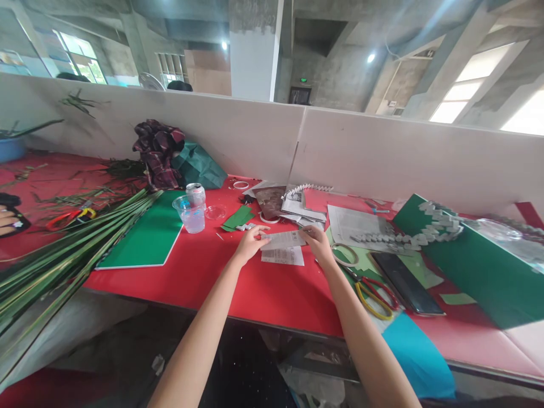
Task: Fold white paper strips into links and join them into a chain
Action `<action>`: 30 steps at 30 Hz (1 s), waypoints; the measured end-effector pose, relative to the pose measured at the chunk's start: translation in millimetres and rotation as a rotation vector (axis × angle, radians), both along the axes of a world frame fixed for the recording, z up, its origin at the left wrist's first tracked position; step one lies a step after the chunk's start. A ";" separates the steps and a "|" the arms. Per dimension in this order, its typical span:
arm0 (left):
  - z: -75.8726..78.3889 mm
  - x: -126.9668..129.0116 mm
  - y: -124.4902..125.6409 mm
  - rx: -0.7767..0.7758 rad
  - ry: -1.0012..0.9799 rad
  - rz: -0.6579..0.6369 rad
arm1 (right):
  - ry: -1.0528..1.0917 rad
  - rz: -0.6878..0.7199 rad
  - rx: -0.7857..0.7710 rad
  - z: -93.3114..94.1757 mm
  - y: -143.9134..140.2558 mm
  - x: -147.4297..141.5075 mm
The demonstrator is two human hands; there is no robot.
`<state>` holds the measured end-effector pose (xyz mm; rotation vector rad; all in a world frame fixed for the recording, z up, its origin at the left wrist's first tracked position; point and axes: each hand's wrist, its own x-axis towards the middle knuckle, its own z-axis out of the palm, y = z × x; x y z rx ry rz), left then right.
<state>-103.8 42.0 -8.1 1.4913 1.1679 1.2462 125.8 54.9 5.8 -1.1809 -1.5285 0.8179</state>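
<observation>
A strip of printed paper (283, 240) is stretched between my two hands, just above the red tabletop (280, 294). My left hand (251, 243) pinches its left end, and my right hand (317, 241) pinches its right end. Beneath it, nearer to me, a second piece of printed paper (283, 256) lies on the table. Small folded grey paper pieces (246, 226) sit just beyond my left fingers, beside green paper pieces (238, 218). To the right of my right hand lie a roll of tape (345, 255) and scissors (374, 294) with red and yellow handles.
A plastic cup (193, 218) of clear liquid and a can (196, 195) stand left, by a green board (144, 238) and long green leaves (85, 249). A phone (406, 283), folded-paper chain (437, 224) and green box (480, 272) occupy the right. Another person's hand (11, 218) shows far left.
</observation>
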 end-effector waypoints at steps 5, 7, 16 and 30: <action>-3.1 -0.2 -0.2 -0.149 -0.207 -0.141 | -0.006 0.036 0.048 1.9 -1.8 -1.9; -3.7 -0.2 1.2 -0.196 -0.265 -0.166 | 0.000 0.043 0.054 2.5 -2.6 -3.3; -0.8 3.8 1.1 -0.122 -0.110 -0.133 | -0.083 0.186 -0.032 6.1 -9.7 -6.6; -1.4 4.7 -2.2 -0.118 -0.013 -0.190 | -0.233 0.313 -0.092 -8.8 -2.6 -8.8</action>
